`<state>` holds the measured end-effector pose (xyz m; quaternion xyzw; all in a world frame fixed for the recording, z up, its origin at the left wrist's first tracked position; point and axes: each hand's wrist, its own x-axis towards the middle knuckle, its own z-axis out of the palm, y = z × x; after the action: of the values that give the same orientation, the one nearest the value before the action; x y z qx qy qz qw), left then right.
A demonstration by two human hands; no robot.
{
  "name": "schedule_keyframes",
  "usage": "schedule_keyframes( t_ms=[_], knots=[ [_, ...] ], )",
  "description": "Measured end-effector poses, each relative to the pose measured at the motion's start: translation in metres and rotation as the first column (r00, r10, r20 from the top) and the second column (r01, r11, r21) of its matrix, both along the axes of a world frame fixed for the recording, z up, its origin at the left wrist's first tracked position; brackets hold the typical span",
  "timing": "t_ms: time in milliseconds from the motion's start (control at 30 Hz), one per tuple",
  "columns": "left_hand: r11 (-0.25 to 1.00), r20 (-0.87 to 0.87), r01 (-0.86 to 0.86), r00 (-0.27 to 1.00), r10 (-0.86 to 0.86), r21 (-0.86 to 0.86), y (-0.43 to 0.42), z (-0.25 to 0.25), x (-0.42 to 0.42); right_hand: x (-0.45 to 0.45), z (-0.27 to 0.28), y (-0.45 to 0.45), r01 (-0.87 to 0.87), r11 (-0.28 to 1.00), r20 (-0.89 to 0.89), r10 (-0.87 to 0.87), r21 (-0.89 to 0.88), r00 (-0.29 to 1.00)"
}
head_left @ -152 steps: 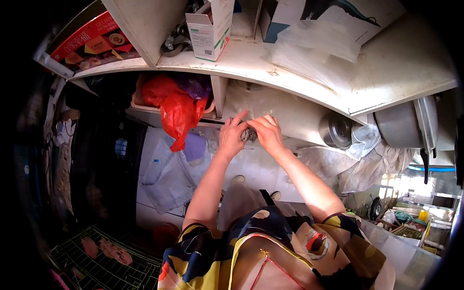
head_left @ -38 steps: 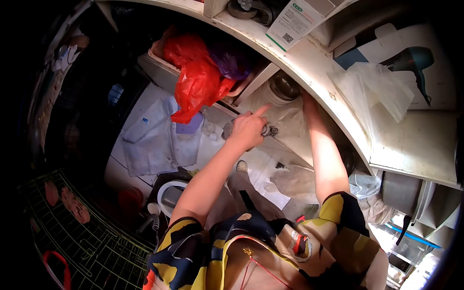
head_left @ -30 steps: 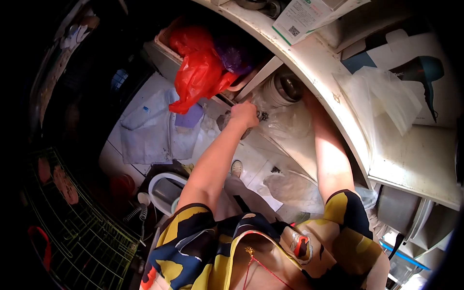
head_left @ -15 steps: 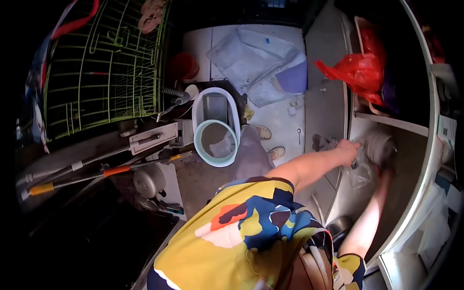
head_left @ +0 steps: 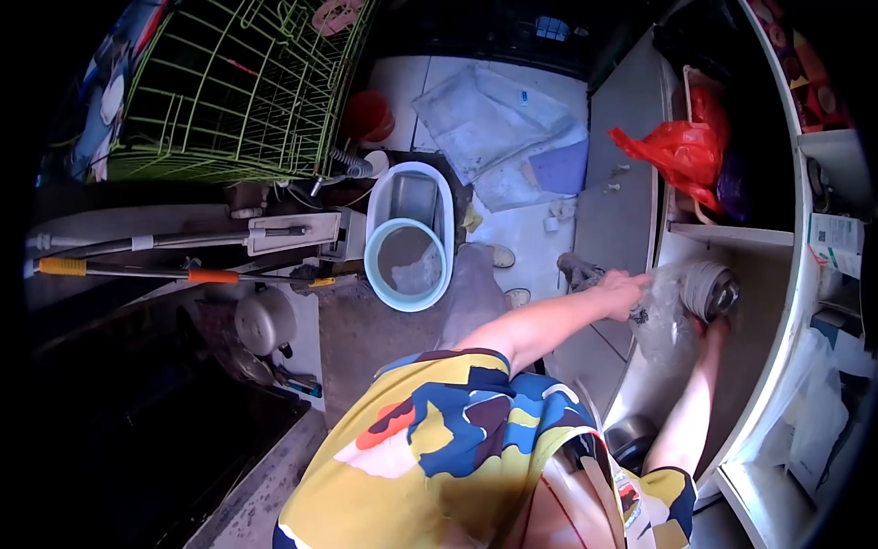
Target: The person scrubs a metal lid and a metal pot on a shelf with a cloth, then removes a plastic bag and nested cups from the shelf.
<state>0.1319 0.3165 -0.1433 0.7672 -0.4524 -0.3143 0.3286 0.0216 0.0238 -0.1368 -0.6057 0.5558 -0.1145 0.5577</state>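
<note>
My left hand [head_left: 625,293] is closed on a crumpled clear plastic bag [head_left: 666,316], which hangs below and to the right of it. Beside the bag, my right hand [head_left: 711,331] supports a ridged, pale stack of bowls [head_left: 709,290] from below. The stack is tipped on its side, with a shiny metallic inside facing right. Most of the right fingers are hidden behind the stack. A dark patterned bundle [head_left: 581,272] is just left of my left hand.
A cabinet shelf [head_left: 732,236] runs above my hands, with a red plastic bag [head_left: 677,151] over it. A metal pot [head_left: 631,437] sits below. At left are a light-blue bucket [head_left: 373,288], a green wire cage [head_left: 229,101] and long-handled tools [head_left: 165,273].
The stack has turned so that its metallic inside shows more. My left hand has drawn slightly left with the plastic bag, which looks more stretched out. The camera view has shifted a little.
</note>
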Motion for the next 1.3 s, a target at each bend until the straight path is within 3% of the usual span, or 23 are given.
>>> schedule_keyframes(
  t_ms=[67,100,267,333,433,567,733,833,933,1000,1133,1200,1233,1267,1300],
  knots=[
    [0.999,-0.013,-0.028,1.000,0.028,-0.024,0.016,0.007,0.000,-0.002,-0.005,-0.015,-0.046,0.993,-0.192,0.068,0.112,0.979],
    [0.998,-0.028,-0.049,0.998,0.048,-0.044,0.025,0.010,-0.001,-0.001,-0.004,-0.011,-0.055,0.993,-0.194,0.076,0.108,0.978],
    [0.997,-0.084,-0.074,0.994,0.075,0.013,0.060,0.025,0.009,0.014,0.006,0.024,0.176,0.976,0.102,-0.190,0.131,0.976],
    [0.996,-0.119,-0.060,0.992,0.051,-0.067,0.070,0.023,0.013,0.012,0.009,0.039,0.266,0.952,0.192,-0.292,0.151,0.937],
    [0.992,-0.064,-0.108,0.992,0.104,-0.064,0.090,0.016,0.028,0.026,0.030,0.053,0.387,0.912,0.126,-0.404,0.139,0.906],
    [0.986,-0.044,-0.163,0.986,0.161,-0.034,0.113,0.014,0.047,0.024,0.017,0.033,0.310,0.945,-0.030,-0.309,0.107,0.951],
    [0.985,-0.033,-0.169,0.985,0.170,0.022,0.129,0.017,0.066,0.024,0.016,0.034,0.308,0.938,-0.061,-0.302,0.156,0.951],
    [0.987,-0.001,-0.159,0.987,0.159,-0.031,0.122,0.024,0.072,0.018,0.007,0.033,0.365,0.916,-0.021,-0.366,0.167,0.930],
    [0.984,0.057,-0.081,0.994,0.091,-0.161,0.102,0.041,0.073,0.007,0.005,0.042,0.335,0.919,0.098,-0.360,0.207,0.928],
    [0.982,0.101,0.026,0.995,-0.007,-0.190,0.085,0.054,0.070,0.010,0.030,0.069,0.335,0.931,-0.029,-0.334,0.148,0.942],
    [0.949,0.166,0.159,0.979,-0.117,-0.273,0.058,0.060,0.055,-0.010,0.017,0.071,0.365,0.917,-0.054,-0.362,0.162,0.931],
    [0.941,0.220,0.261,0.952,-0.213,-0.216,0.048,0.051,0.045,-0.016,0.015,0.076,0.289,0.943,-0.053,-0.284,0.165,0.957],
    [0.948,0.217,0.309,0.933,-0.287,-0.073,0.047,0.052,0.044,-0.016,0.017,0.079,0.295,0.941,-0.048,-0.291,0.164,0.956],
    [0.947,0.221,0.314,0.931,-0.291,-0.073,0.047,0.043,0.041,-0.016,0.018,0.084,0.299,0.934,0.005,-0.306,0.194,0.952],
    [0.948,0.208,0.315,0.926,-0.315,0.036,0.047,0.022,0.036,-0.012,0.022,0.090,0.300,0.927,0.059,-0.320,0.224,0.946]
  ],
)
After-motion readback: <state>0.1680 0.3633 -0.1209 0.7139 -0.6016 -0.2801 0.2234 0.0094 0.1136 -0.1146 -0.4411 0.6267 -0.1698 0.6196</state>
